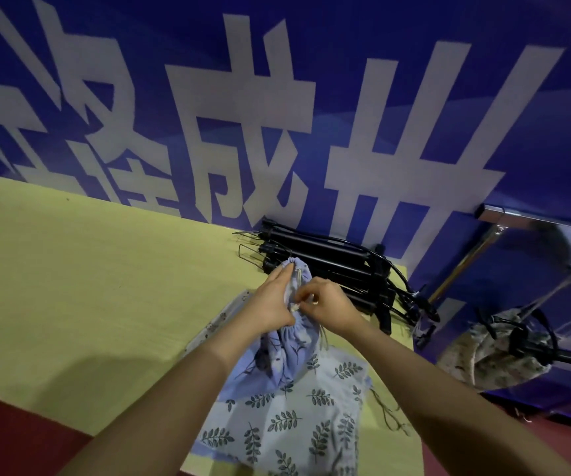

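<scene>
Bag (pixel 287 341), pale blue with a gathered drawstring mouth, stands up off the worktop (pixel 88 286) near its right edge, base on a leaf-print cloth (pixel 297 424). Left grip (pixel 270 300) grasps the mouth of the bag, fingers laid fairly straight along the upper rim, thumb against the gathers lower down. Right grip (pixel 328 304) is just beside it, fingertips pinching the cord (pixel 296 306) at the rim. A loose length of cord hangs down the bag's right side. Black hangers (pixel 328 266) lie stacked right behind the bag, against the blue wall (pixel 380 46) with big white characters. Both forearms are bare and reach in from the bottom.
</scene>
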{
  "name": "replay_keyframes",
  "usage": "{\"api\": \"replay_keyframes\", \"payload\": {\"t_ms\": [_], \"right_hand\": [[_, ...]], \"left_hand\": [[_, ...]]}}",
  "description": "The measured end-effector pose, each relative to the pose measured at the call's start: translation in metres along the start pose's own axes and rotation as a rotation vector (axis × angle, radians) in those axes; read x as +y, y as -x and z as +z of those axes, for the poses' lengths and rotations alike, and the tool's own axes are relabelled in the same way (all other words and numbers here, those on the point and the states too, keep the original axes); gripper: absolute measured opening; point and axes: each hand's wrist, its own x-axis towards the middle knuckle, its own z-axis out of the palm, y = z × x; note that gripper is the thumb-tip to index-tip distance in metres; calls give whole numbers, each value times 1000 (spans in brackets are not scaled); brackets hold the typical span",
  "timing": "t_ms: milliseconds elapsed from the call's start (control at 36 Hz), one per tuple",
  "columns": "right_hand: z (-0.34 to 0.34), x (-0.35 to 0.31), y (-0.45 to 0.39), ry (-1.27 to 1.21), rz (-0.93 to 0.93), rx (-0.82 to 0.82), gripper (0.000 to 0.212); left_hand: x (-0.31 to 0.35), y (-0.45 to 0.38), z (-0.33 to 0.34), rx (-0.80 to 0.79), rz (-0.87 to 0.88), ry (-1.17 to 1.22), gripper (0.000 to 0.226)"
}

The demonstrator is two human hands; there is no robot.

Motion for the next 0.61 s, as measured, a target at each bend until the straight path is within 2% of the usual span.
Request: {"api": "replay_keyframes", "payload": {"t_ms": [139,222,389,472,500,556,611], "right_hand": [[8,4,-2,-105,108,-128,25],[10,7,-1,5,150,-171,24],[6,12,1,3,122,-99,25],[1,13,-7,13,115,-78,20],[0,13,-10,26,105,-73,16],[-3,10,-15,49,98,-71,23],[-4,9,-20,27,102,-78,24]], "left_hand": [[-8,-7,1,5,-25,-63,106],[-9,-8,-2,63,-57,-128,102],[-8,-11,-17,343,-81,-300,78],[-5,-15,-28,431,-58,-430,72],[-4,-16,-32,448,-54,-473,71],[-2,-19,-36,448,-59,-538,71],[-3,-23,-38,394,-92,-568,73]]}}
